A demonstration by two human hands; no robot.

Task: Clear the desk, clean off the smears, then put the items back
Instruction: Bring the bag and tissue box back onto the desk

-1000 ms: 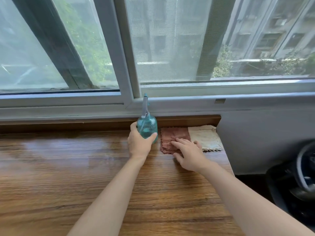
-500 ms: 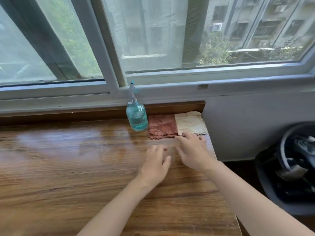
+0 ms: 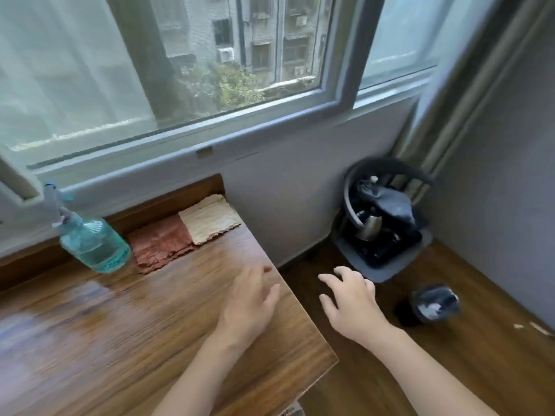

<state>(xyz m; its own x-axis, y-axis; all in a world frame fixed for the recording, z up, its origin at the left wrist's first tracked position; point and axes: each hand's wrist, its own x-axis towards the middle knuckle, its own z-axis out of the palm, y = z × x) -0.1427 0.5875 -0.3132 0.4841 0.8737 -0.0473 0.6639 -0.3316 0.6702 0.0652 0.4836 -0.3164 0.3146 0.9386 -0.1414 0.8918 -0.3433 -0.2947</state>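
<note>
A teal spray bottle stands at the back of the wooden desk, under the window. Right of it lie a reddish cloth and a cream cloth, side by side in the desk's back right corner. My left hand hovers over the desk's right edge, fingers relaxed, holding nothing. My right hand is out past the desk's edge, above the floor, fingers spread and empty.
On the floor by the wall stands a dark basket holding a kettle and dark items. A small dark container sits on the floor in front of it. A grey wall and curtain close off the right side.
My left hand let go of the spray bottle and my right hand left the reddish cloth. Both hands moved right, and the view swung right toward the floor.
</note>
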